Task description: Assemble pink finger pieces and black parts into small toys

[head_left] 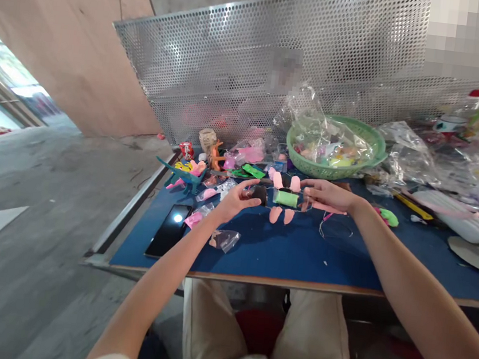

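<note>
Above the middle of the blue table [265, 260] I hold a small craft figure lengthwise between both hands. Its clear body has a green band [286, 198] around the middle, with several pink, rounded limbs sticking out on both sides. My left hand [235, 201] is closed round its dark left end. At the other end, the fingers of my right hand [331, 197] grip the clear part; a thin pink strip lies just under that hand. A thin string loop [337, 235] is on the table to the right, and a small clear bag [224, 240] lies below my left hand.
A phone [168, 232] lies near the table's left edge. Behind the hands are a teal toy [186, 178], green pieces [252, 171] and a green basket [333, 172] of bagged items. A yellow cutter [413, 206] and a perforated metal panel [235, 64] also stand out.
</note>
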`<state>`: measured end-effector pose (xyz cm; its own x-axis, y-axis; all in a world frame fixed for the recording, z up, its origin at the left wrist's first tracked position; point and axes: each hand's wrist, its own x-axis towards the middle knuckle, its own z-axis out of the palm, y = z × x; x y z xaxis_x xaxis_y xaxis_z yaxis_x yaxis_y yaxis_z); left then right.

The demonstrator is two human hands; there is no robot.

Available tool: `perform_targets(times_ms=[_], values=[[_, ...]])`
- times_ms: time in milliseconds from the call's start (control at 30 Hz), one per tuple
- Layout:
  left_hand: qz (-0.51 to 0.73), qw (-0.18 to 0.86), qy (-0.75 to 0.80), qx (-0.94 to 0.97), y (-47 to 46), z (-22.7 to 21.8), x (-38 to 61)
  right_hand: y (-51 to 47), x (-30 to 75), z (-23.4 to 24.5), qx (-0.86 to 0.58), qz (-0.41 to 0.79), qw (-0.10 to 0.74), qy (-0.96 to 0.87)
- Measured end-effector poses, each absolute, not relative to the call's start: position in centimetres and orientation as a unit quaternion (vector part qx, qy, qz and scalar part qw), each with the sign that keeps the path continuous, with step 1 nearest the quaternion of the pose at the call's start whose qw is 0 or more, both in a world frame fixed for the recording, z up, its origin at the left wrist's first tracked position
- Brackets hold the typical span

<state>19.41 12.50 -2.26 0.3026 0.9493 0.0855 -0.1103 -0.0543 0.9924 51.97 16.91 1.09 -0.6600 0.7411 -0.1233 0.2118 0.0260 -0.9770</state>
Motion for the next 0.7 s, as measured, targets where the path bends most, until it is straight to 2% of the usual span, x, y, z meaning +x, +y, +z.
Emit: perform_targets(times_ms=[367,700], values=[[0.455,0.529,0.384,0.604,12.2,-2.9,20.0,16.8,51.2,0.6,-0.328,0.623,0.236,-0.67],[0.456,0.556,0.342,0.605,11.9,-3.1,20.4,17.3,51.3,-0.2,-0.325,0.642,0.251,-0.648]])
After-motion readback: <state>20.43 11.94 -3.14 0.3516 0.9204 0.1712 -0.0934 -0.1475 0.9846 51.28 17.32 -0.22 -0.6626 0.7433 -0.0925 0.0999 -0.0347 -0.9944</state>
